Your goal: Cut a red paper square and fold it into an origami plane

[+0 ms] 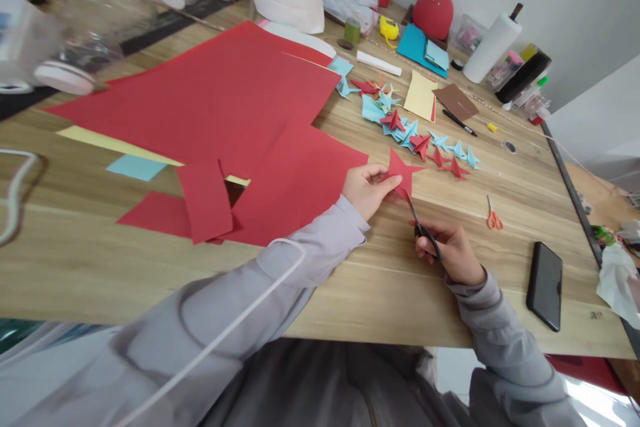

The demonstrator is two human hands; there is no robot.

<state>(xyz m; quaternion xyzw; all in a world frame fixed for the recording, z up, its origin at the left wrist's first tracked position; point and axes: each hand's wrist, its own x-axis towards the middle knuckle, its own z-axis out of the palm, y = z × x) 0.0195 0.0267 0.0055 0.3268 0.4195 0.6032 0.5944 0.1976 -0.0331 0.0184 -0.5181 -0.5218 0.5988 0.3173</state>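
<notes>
Between the thumb and fingers of my left hand (pixel 369 188) is a red paper star (pixel 401 170), held a little above the table. My right hand (pixel 453 250) grips black-handled scissors (pixel 426 239), whose blades point up at the star's lower edge. Whether the blades touch the paper or pass around it, I cannot tell. Just beyond the star lies a row of folded paper stars, among them a red one (pixel 421 145) and a light blue one (pixel 408 131). Large red paper sheets (pixel 220 90) spread to the left of my left hand.
Small orange scissors (pixel 495 219) and a black phone (pixel 545 287) lie on the right. Red paper strips (pixel 205 203) are at the left front. Farther back are a black pen (pixel 460 123), brown paper (pixel 456 101), a yellow tape measure (pixel 389 28) and a white paper roll (pixel 493 47).
</notes>
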